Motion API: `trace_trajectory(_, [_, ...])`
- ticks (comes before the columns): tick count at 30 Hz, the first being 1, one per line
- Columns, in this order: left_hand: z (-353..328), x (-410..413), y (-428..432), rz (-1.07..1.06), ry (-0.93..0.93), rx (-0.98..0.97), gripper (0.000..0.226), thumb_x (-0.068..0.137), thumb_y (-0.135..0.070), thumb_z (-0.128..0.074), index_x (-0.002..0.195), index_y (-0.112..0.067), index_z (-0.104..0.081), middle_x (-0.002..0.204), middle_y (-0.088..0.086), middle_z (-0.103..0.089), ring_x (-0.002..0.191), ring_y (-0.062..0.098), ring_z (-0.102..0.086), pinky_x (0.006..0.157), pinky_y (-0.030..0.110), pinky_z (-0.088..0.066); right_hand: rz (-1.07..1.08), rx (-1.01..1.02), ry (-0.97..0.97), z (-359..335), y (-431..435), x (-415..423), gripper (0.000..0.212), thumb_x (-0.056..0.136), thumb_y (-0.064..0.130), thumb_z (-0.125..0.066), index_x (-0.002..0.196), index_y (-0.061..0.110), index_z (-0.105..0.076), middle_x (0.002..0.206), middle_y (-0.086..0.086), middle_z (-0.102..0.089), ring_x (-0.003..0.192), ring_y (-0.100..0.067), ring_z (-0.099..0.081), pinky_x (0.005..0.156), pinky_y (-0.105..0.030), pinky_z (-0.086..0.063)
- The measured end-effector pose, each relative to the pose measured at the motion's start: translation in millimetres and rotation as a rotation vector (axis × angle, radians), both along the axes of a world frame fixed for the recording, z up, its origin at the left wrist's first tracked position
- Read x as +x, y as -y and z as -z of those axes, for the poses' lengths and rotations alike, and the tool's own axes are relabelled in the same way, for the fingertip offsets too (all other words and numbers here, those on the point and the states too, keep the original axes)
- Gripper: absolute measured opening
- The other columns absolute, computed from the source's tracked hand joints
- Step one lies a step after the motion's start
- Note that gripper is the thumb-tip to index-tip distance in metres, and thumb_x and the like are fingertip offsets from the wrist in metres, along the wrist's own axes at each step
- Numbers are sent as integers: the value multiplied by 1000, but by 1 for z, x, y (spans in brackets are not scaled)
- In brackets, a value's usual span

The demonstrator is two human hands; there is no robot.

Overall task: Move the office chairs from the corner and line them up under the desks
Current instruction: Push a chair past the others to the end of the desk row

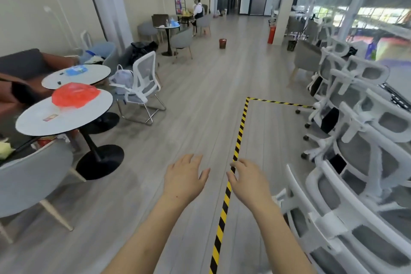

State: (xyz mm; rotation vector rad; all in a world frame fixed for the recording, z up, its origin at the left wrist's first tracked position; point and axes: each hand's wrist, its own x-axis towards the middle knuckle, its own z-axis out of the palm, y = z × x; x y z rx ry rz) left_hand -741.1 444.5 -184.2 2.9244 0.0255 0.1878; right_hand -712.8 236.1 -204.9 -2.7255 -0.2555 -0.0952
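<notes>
A row of several white-framed office chairs (360,131) with grey mesh backs runs along the right side, from the near right corner toward the window. The closest chair (329,211) stands just right of my right forearm. My left hand (184,178) and my right hand (248,179) are stretched out in front of me over the floor, fingers relaxed, holding nothing. Neither hand touches a chair. No desk is plainly seen; the chairs hide what is behind them.
Yellow-black floor tape (238,140) runs forward under my right hand and turns right toward the chairs. Two round white tables (89,115) and grey tub chairs (29,182) stand at the left, with a white sled-base chair (142,87). A person (197,14) sits far back.
</notes>
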Motion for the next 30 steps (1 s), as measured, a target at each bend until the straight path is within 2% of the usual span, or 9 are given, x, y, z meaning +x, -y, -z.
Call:
trace_trajectory(4, [-8, 118, -19, -6, 6, 23, 58, 104, -58, -38, 154, -29, -42, 153, -3, -50, 141, 19, -45, 111, 40, -39, 20, 2, 7, -9, -19, 118, 39, 103, 45, -49, 137, 30, -60, 147, 6, -53, 136, -17, -47, 103, -39, -47])
trace_trajectory(10, [9, 263, -24, 7, -77, 16, 56, 104, -57, -38, 152, -29, -43, 149, -4, -52, 137, 19, -48, 108, 40, -38, 25, -43, -46, -6, -16, 261, 41, 105, 45, -46, 141, 28, -57, 149, 5, -51, 138, -18, -43, 109, -38, -43])
trace_trajectory(15, [15, 413, -11, 61, -50, -14, 57, 104, -56, -38, 153, -27, -44, 151, -3, -53, 138, 20, -49, 108, 41, -42, 94, -93, -72, 4, 7, 389, 41, 105, 43, -45, 142, 29, -57, 150, 4, -49, 139, -18, -43, 109, -40, -43])
trace_trajectory(18, [15, 514, 13, 170, -62, -24, 59, 105, -57, -37, 155, -26, -41, 153, -1, -50, 142, 21, -45, 112, 43, -41, 178, -105, -52, 0, 28, 475, 40, 105, 43, -46, 139, 28, -58, 147, 4, -51, 136, -18, -46, 105, -37, -44])
trace_trajectory(22, [-2, 652, 54, 305, -12, 6, 55, 103, -60, -38, 148, -29, -47, 145, -4, -56, 135, 19, -50, 104, 42, -43, 288, -162, -44, -22, 61, 584, 40, 104, 46, -46, 140, 30, -57, 148, 5, -51, 135, -20, -47, 102, -38, -41])
trace_trajectory(25, [-13, 749, 95, 384, 15, -2, 53, 104, -56, -38, 148, -29, -47, 145, -7, -57, 133, 17, -52, 102, 42, -43, 398, -199, -33, -39, 92, 660, 40, 104, 46, -46, 139, 30, -57, 148, 5, -51, 137, -20, -45, 101, -38, -41])
trace_trajectory(30, [2, 867, 162, 526, -70, -24, 54, 105, -57, -35, 152, -32, -42, 152, -11, -51, 139, 13, -45, 106, 42, -41, 558, -200, -86, -33, 153, 747, 40, 103, 45, -46, 138, 29, -58, 150, 2, -49, 138, -22, -45, 105, -40, -44])
